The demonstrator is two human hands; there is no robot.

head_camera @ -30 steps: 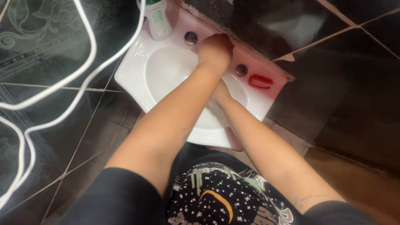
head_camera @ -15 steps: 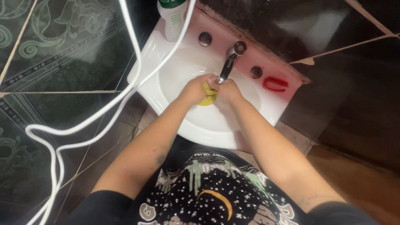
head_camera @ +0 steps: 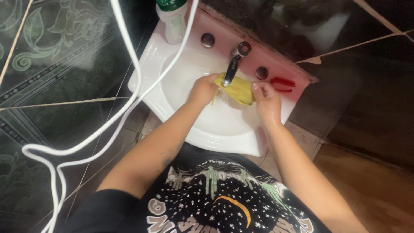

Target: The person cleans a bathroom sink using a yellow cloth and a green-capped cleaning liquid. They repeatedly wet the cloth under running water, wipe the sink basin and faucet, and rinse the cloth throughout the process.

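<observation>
Both forearms extended forward; left hand [head_camera: 203,89] and right hand [head_camera: 267,100] apart, fingers curled, gripping.

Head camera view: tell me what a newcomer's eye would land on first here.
The bright yellow cloth stands out, stretched between the left hand and the right hand under the chrome tap, over the white ceramic washbasin. A looping white cord hangs across the left of the view, close to the camera. A small red object lies on the basin's right rear ledge.

Dim, soft focus, wall glare
</observation>
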